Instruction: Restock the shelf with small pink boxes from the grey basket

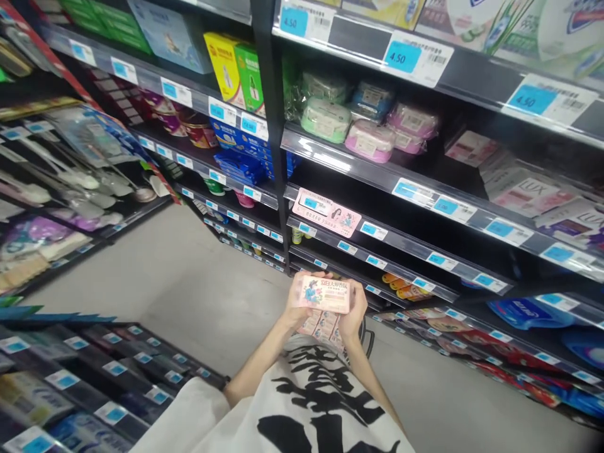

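Note:
In front of my body, both hands hold one pink box-shaped pack [325,294], printed with a small figure in blue and dark lettering. My left hand [297,301] is closed round its left end, and my right hand [355,309] grips the right end. The printed face is turned up toward me. Below it lie several packs with the same pink print [325,325], partly covered by the held pack and my shirt. A dark curved rim or handle [369,345] shows beside them; what it belongs to is mostly hidden.
A tall dark shelf [330,151] with blue price tags stands ahead, bearing wrapped soap boxes [325,119] and LUX packs [533,189]. A pink label strip [326,212] is fixed to one shelf. Utensils [70,163] hang at left. Another low shelf [108,371] stands lower left, beside grey floor [189,277].

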`<state>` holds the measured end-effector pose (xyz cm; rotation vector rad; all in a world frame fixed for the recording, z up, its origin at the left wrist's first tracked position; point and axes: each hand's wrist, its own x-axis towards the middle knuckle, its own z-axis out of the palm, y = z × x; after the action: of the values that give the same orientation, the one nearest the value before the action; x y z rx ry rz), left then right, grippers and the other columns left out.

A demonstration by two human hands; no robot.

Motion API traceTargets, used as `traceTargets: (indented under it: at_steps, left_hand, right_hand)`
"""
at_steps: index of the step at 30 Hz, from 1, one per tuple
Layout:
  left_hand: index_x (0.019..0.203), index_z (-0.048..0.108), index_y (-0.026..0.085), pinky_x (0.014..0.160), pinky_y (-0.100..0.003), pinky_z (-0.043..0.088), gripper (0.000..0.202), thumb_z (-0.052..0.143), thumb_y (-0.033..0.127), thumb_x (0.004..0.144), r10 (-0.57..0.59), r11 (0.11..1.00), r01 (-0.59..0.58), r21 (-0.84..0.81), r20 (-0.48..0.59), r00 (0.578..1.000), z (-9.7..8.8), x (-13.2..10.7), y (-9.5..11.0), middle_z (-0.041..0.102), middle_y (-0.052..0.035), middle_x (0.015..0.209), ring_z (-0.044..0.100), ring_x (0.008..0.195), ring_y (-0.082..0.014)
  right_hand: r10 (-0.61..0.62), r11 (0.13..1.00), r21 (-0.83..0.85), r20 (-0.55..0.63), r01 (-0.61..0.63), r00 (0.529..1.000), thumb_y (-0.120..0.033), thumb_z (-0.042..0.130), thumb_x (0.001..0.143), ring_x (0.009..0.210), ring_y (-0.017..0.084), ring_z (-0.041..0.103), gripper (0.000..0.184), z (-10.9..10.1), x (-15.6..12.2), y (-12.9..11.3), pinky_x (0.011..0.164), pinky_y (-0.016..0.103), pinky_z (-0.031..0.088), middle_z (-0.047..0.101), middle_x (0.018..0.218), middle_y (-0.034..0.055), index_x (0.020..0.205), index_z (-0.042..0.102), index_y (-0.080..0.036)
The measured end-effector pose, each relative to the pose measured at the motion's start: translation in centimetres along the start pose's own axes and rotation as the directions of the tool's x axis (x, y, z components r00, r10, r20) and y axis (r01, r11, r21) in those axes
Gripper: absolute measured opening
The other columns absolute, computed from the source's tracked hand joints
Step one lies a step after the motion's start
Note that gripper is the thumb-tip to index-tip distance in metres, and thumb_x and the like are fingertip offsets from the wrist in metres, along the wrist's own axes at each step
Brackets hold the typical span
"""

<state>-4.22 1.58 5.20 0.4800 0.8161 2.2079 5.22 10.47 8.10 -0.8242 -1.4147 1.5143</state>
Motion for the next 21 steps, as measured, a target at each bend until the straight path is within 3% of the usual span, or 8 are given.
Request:
traceTargets:
  at_steps: [5, 11, 15, 21]
  left_hand:
    - [0.116, 0.056, 0.031, 0.111, -0.055, 0.049, 0.093, 0.103, 0.053, 0.039, 0.009, 0.999, -0.011, -0.049, -0.049, 0.999, 1.0, 0.1, 0.0, 0.066, -0.0087, 0.133, 0.058, 0.134, -0.0383]
    - [0.116, 0.057, 0.031, 0.110, -0.055, 0.050, 0.093, 0.104, 0.053, 0.038, 0.053, 0.998, -0.051, 0.031, -0.057, 0.997, 1.1, 0.0, 0.2, 0.066, -0.0087, 0.133, 0.058, 0.134, -0.0378]
    - [0.117, 0.058, 0.031, 0.109, -0.055, 0.051, 0.096, 0.100, 0.063, 0.037, 0.041, 0.999, -0.039, 0.038, -0.054, 0.998, 1.0, -0.3, 0.3, 0.065, -0.0107, 0.135, 0.057, 0.134, -0.0408]
    - [0.119, 0.056, 0.030, 0.109, -0.054, 0.049, 0.100, 0.096, 0.072, 0.037, 0.052, 0.998, -0.051, 0.033, -0.034, 0.998, 0.8, -0.3, 0.1, 0.066, -0.0108, 0.129, 0.056, 0.133, -0.0417]
  right_hand:
    - [0.023, 0.999, 0.048, 0.002, -0.023, 1.000, -0.070, 0.033, 0.100, 0.080, 0.020, 0.066, 0.059, 0.5, 1.0, -1.0, 0.072, 0.031, 0.048, 0.069, 0.088, 0.0048, 0.092, 0.064, -0.021]
    - [0.019, 0.991, 0.137, -0.048, -0.012, 0.999, -0.074, 0.038, 0.098, 0.069, 0.018, 0.061, 0.058, 1.0, 1.7, -1.2, 0.064, 0.028, 0.043, 0.066, 0.081, 0.0026, 0.090, 0.062, -0.021]
    - [0.055, 0.987, 0.155, -0.056, -0.045, 0.997, -0.075, 0.038, 0.097, 0.057, 0.015, 0.053, 0.057, 1.0, 1.5, -0.9, 0.060, 0.028, 0.039, 0.059, 0.070, -0.0015, 0.087, 0.057, -0.023]
    - [0.087, 0.986, 0.143, -0.040, -0.081, 0.995, -0.078, 0.036, 0.095, 0.061, 0.016, 0.052, 0.058, 0.9, 1.2, -1.3, 0.062, 0.028, 0.040, 0.055, 0.072, -0.0017, 0.087, 0.055, -0.024]
